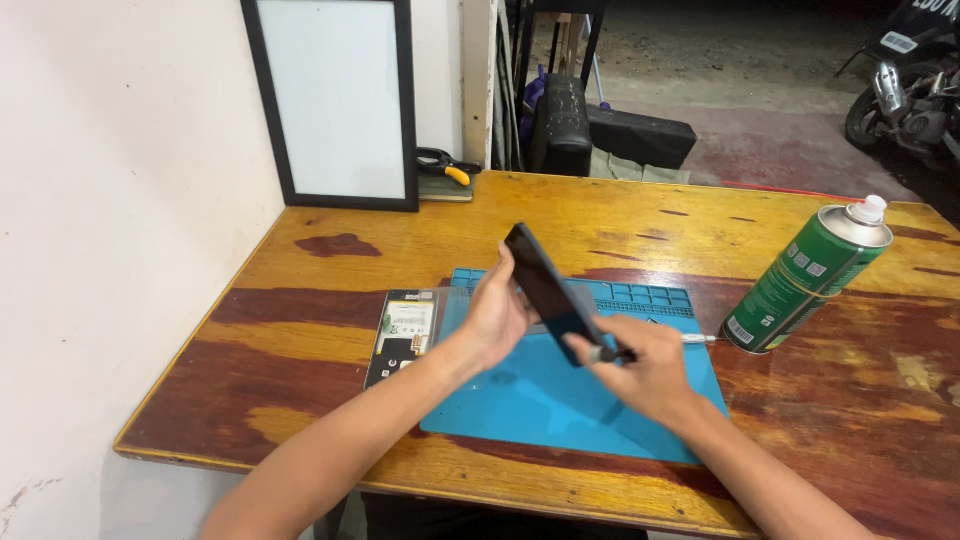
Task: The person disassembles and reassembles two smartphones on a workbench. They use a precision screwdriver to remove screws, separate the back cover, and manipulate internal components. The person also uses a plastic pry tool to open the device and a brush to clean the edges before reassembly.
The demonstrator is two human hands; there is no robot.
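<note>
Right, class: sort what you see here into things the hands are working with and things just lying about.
In use:
- dark phone, held tilted by the left hand
- thin tool in the right hand
- blue mat
- opened phone body

Lying about:
- green spray can
- framed board
- pliers

A small repair workshop — a worn wooden table [620, 215] carries a blue work mat [560, 400], a green spray can [805, 275], an opened phone body [403, 335] — motorcycle [915, 85] parked outside.
</note>
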